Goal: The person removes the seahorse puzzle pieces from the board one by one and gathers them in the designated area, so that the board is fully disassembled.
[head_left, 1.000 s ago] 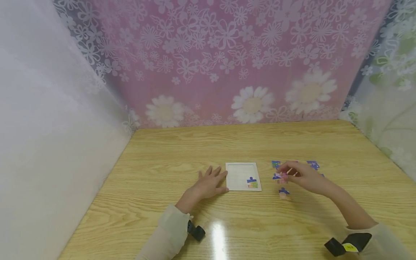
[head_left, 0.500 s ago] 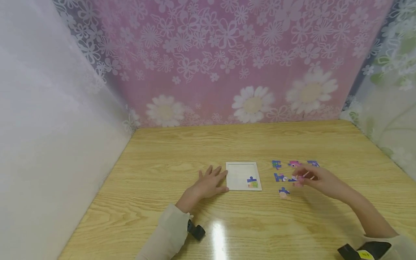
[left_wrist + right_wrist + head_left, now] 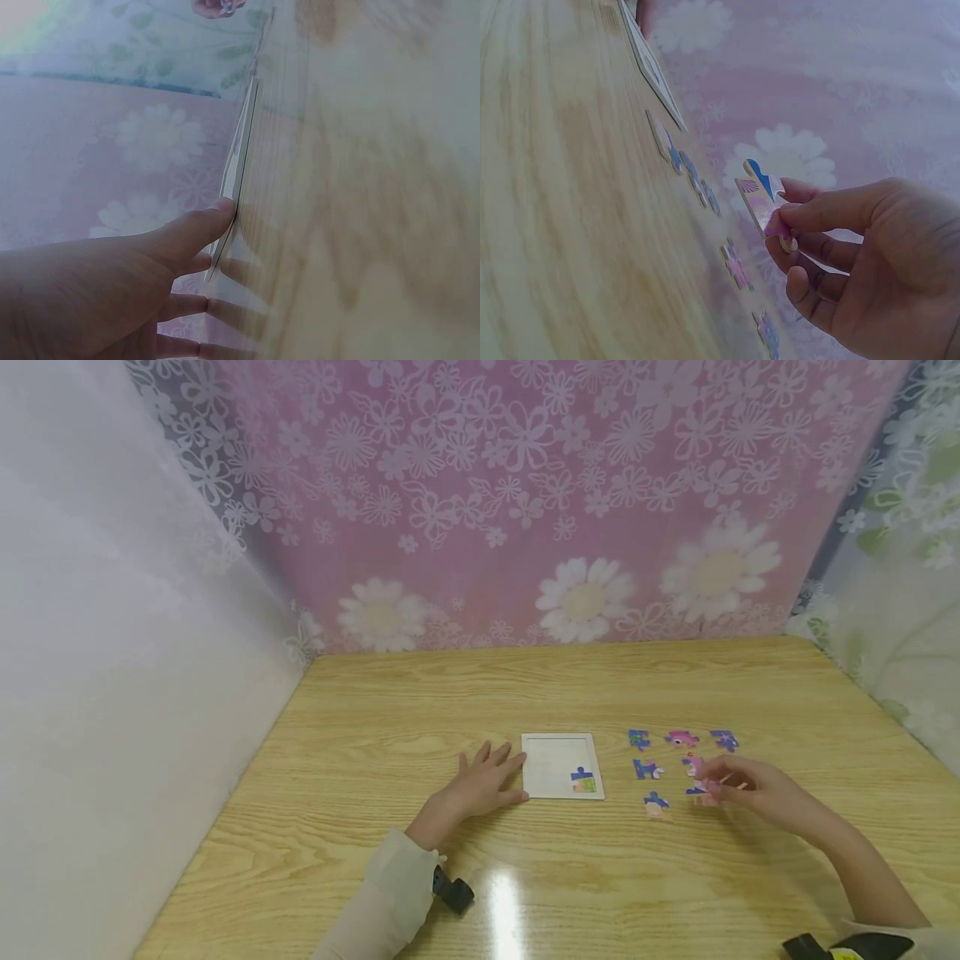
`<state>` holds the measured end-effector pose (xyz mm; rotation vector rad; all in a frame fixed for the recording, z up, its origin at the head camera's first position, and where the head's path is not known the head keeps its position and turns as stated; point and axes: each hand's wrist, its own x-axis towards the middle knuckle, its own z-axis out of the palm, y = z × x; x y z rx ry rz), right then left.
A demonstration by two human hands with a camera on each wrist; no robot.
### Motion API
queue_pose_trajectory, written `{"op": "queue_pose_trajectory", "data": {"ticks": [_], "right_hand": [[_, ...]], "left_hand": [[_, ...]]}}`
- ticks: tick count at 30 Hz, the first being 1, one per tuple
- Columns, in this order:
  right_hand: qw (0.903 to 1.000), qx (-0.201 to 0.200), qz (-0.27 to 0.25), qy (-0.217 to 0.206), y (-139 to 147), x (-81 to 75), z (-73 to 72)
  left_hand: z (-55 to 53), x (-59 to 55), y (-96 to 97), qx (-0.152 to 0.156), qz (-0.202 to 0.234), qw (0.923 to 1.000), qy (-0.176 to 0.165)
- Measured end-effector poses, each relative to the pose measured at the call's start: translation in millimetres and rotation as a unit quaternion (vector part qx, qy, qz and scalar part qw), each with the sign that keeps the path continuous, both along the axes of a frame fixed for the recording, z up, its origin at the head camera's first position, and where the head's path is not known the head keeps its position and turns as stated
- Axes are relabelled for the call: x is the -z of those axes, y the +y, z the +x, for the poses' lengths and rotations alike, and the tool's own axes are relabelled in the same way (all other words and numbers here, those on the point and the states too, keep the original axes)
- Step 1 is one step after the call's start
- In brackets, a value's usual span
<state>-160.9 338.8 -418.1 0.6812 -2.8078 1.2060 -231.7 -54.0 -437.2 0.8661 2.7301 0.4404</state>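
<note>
In the head view, a white square puzzle tray (image 3: 558, 745) lies flat on the table, with one blue, pink and green jigsaw piece (image 3: 582, 781) in its lower right corner. My left hand (image 3: 476, 787) rests on the table with fingers spread, its thumb and fingertips touching the tray's left edge. The left wrist view has the thumb (image 3: 199, 229) against that edge. Right of the tray, my right hand (image 3: 765, 797) pinches a pink and blue jigsaw piece (image 3: 759, 204) between thumb and fingers, raised off the table. Its fingers partly cover a pink piece (image 3: 692, 765) in the head view.
Several loose jigsaw pieces lie right of the tray, among them a blue-green one (image 3: 638, 740), a pink one with an eye (image 3: 682, 739), a purple one (image 3: 724, 740), a blue one (image 3: 647, 769) and a peach one (image 3: 656, 807). A flowered curtain (image 3: 465, 527) hangs behind the table.
My right hand has moved right and slightly nearer with the pink and blue jigsaw piece, uncovering loose pieces in the top and middle rows. The left hand and tray stay put.
</note>
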Motion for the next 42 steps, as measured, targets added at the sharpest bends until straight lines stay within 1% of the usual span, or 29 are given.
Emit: {"op": "queue_pose_trajectory", "data": {"ticks": [3, 5, 8, 10, 14, 19, 24, 26, 31, 39, 42], "right_hand": [[0.9998, 0.008, -0.005, -0.018, 5, 3.7, 1.6], [0.9993, 0.023, -0.004, -0.031, 8, 5.8, 2.6], [0.9987, 0.032, -0.005, -0.039, 13, 9.5, 2.6], [0.9987, 0.029, -0.007, -0.04, 15, 12.4, 1.9], [0.999, 0.013, -0.002, -0.043, 17, 18.6, -0.9], [0.9986, 0.02, 0.002, -0.049, 18, 23.5, -1.1], [0.999, 0.029, -0.001, -0.034, 18, 29.5, -1.0], [0.9994, 0.029, 0.003, -0.018, 19, 33.3, -1.4], [0.9995, 0.028, 0.015, 0.005, 20, 38.9, -1.9], [0.9989, 0.02, 0.013, 0.039, 17, 38.4, 1.0], [0.9988, 0.017, 0.01, 0.046, 16, 37.0, 2.4]], "left_hand": [[-0.8, 1.4, 0.6, 0.0, -0.002, 1.0, 0.001], [-1.3, 2.3, 0.6, 0.001, -0.002, 1.0, 0.0], [-1.4, 2.3, 0.5, 0.002, 0.0, 1.0, -0.001], [-1.5, 1.9, 0.2, 0.002, 0.002, 1.0, -0.001], [-1.3, 1.1, -0.4, 0.004, 0.008, 1.0, -0.001], [-1.9, 0.9, 0.0, 0.005, 0.01, 0.9999, -0.001], [-2.5, 2.2, -0.2, 0.003, 0.008, 1.0, 0.001], [-2.4, 2.3, -0.3, 0.003, 0.009, 1.0, 0.001], [-2.5, 3.2, -1.0, 0.006, 0.007, 0.9999, 0.004], [-0.8, 0.5, -0.7, 0.008, 0.009, 0.9999, 0.007], [-0.6, 0.0, -0.6, 0.007, 0.007, 0.9999, 0.005]]}}
